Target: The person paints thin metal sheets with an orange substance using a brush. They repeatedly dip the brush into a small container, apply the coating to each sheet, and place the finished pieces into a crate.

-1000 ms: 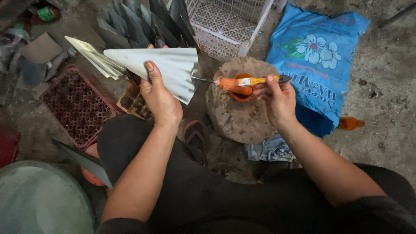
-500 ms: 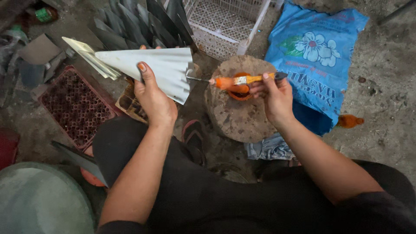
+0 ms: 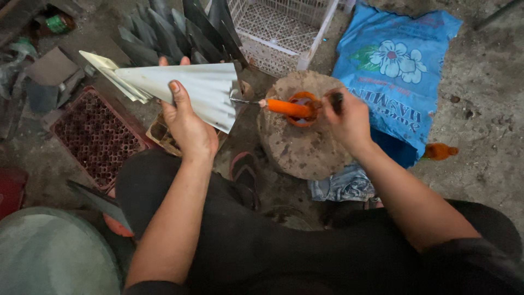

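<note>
My left hand (image 3: 188, 123) clamps a stack of pale folded sheets (image 3: 180, 90), thumb on top. My right hand (image 3: 346, 117) grips an orange-handled tool (image 3: 284, 107), its metal tip touching the sheets' right edge, above the round wooden block (image 3: 303, 147).

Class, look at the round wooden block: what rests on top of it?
On the round wooden block sits an orange ring-shaped container; the right hand covers part of it, hiding its contents.

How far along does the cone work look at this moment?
Done: a cluster of dark finished cones stands upright behind. In hand: the left hand holds a pale cone on its side, while the right hand holds an orange-handled tool at its wide end. Left: flat pale pieces sit behind that cone.
</note>
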